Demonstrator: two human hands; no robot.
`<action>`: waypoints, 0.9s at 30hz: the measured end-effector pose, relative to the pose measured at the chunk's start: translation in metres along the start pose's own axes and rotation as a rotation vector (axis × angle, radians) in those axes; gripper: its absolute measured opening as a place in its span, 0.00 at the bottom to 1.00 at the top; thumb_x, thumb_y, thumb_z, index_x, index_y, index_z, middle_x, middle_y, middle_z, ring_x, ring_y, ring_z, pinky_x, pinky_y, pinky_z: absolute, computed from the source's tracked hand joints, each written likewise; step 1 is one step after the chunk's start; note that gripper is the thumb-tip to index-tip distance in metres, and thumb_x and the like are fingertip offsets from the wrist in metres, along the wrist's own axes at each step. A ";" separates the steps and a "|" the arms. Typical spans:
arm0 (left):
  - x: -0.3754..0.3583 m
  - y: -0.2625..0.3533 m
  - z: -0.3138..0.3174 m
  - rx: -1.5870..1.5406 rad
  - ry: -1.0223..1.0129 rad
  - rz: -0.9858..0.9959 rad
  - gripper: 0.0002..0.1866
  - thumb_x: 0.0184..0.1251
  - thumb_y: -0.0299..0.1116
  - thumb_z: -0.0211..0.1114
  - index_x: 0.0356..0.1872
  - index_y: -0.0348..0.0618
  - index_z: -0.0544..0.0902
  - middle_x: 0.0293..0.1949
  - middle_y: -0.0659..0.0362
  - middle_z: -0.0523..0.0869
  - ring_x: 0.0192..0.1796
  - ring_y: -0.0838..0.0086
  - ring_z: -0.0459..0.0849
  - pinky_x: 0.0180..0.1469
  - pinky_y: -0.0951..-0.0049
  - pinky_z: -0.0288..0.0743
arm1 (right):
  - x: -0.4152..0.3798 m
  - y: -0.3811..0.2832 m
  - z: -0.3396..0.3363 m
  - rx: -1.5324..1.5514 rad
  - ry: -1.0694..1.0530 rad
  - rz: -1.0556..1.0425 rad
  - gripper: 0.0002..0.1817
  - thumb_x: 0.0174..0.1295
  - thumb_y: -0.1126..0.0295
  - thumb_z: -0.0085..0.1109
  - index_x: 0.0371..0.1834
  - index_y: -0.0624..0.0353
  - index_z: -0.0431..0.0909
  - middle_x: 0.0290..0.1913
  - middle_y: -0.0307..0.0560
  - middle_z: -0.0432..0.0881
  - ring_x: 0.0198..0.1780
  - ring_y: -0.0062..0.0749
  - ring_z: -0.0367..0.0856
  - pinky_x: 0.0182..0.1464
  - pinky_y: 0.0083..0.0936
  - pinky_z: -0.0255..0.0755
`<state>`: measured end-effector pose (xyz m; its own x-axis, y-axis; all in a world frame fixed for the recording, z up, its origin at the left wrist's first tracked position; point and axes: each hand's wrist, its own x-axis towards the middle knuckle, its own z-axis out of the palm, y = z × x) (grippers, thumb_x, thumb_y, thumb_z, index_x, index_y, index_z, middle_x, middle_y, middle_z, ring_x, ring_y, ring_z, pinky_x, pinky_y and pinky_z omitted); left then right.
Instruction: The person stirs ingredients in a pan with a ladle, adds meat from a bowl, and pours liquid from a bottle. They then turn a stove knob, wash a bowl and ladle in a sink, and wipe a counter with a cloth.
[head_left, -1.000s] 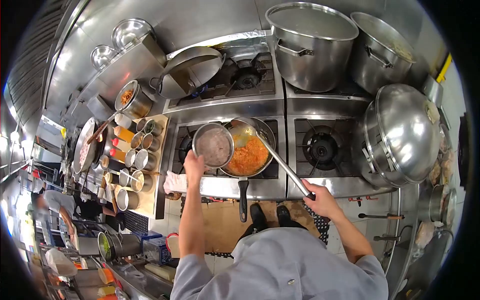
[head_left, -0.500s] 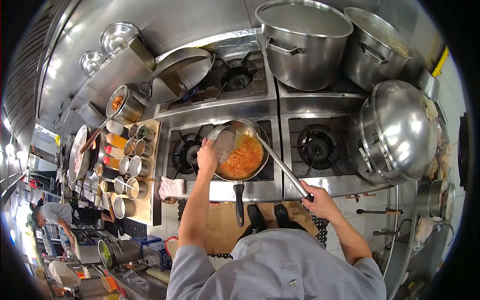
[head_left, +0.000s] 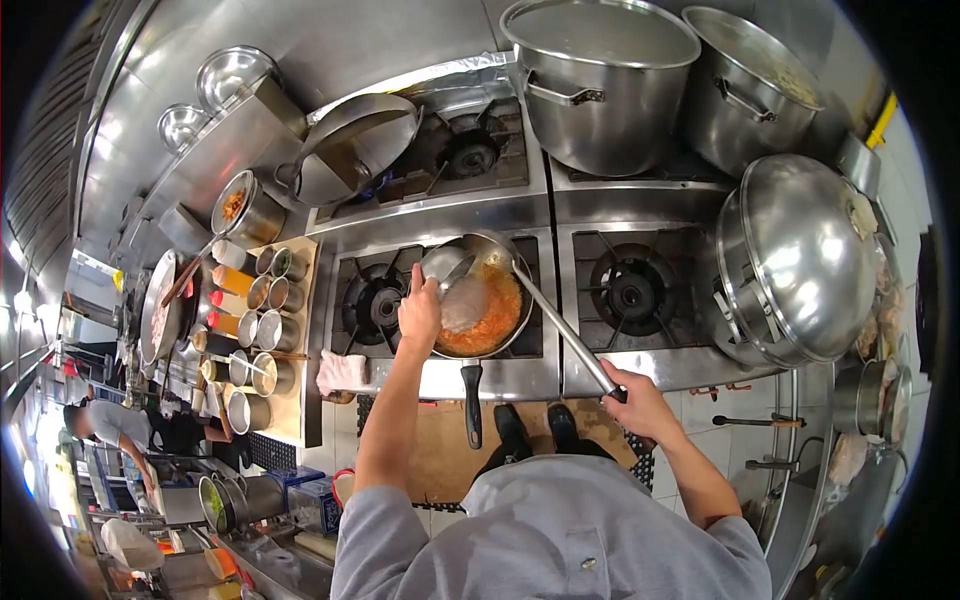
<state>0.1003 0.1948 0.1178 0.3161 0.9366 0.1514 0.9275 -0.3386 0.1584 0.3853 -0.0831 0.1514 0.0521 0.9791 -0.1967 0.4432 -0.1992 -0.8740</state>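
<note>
My left hand (head_left: 420,312) grips a small metal bowl (head_left: 436,262), tipped over the left side of a frying pan (head_left: 527,318). A clump of greyish-brown mince (head_left: 464,305) is at the bowl's lower edge, over the pan; whether it still touches the bowl is hard to tell. Chopped orange-red food (head_left: 505,300) covers much of the pan's bottom. My right hand (head_left: 638,405) is closed around the dark end of a long metal ladle (head_left: 568,335), whose head reaches the pan's far side. The pan's black handle (head_left: 472,405) points towards me, with neither hand on it.
Two large stockpots (head_left: 605,100) stand behind the burners. A domed steel lid (head_left: 810,260) leans at the right. Seasoning tins (head_left: 275,333) and squeeze bottles (head_left: 232,281) line the left board. A folded cloth (head_left: 342,371) lies by the front edge. Another person (head_left: 120,425) bends over at far left.
The mince has slid out of the tipped bowl, down and to the right onto the orange-red food. My left hand has turned the bowl further; my right hand stays nearly still on the ladle.
</note>
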 end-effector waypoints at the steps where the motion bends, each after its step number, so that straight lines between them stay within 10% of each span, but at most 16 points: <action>1: 0.002 0.001 -0.005 -0.001 0.023 0.023 0.07 0.60 0.27 0.53 0.39 0.43 0.75 0.67 0.46 0.66 0.35 0.43 0.84 0.37 0.50 0.80 | 0.001 0.004 0.001 0.002 -0.003 -0.005 0.33 0.53 0.78 0.58 0.66 0.66 0.65 0.57 0.59 0.78 0.56 0.30 0.77 0.57 0.21 0.68; 3: 0.006 -0.001 -0.011 0.000 0.036 0.075 0.08 0.60 0.27 0.54 0.40 0.43 0.76 0.67 0.46 0.66 0.34 0.43 0.84 0.36 0.50 0.80 | -0.001 0.011 0.003 0.055 0.075 -0.085 0.32 0.53 0.75 0.57 0.65 0.65 0.66 0.49 0.64 0.79 0.48 0.49 0.80 0.54 0.27 0.70; 18: -0.012 -0.038 -0.033 -0.235 0.394 0.055 0.11 0.55 0.23 0.55 0.40 0.35 0.76 0.61 0.41 0.72 0.46 0.43 0.81 0.47 0.56 0.77 | -0.003 0.019 -0.025 -0.106 -0.035 -0.082 0.33 0.51 0.77 0.56 0.65 0.64 0.66 0.41 0.63 0.78 0.41 0.55 0.78 0.48 0.35 0.72; 23: -0.011 -0.043 -0.034 -0.594 0.241 -0.268 0.12 0.57 0.21 0.54 0.43 0.34 0.78 0.25 0.50 0.79 0.28 0.70 0.83 0.37 0.65 0.81 | -0.003 0.011 -0.041 -0.207 -0.057 -0.100 0.32 0.52 0.79 0.56 0.66 0.63 0.65 0.40 0.62 0.77 0.42 0.55 0.78 0.46 0.37 0.71; 27: -0.012 -0.052 -0.023 -0.893 0.222 -0.398 0.10 0.59 0.22 0.55 0.42 0.35 0.79 0.21 0.59 0.74 0.25 0.78 0.78 0.28 0.70 0.83 | -0.003 0.015 -0.040 -0.172 -0.049 -0.119 0.33 0.52 0.79 0.55 0.66 0.64 0.65 0.40 0.62 0.77 0.42 0.55 0.78 0.47 0.37 0.71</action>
<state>0.0439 0.1991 0.1297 -0.1138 0.9892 0.0920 0.4393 -0.0329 0.8978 0.4277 -0.0880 0.1563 -0.0518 0.9912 -0.1215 0.5898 -0.0678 -0.8047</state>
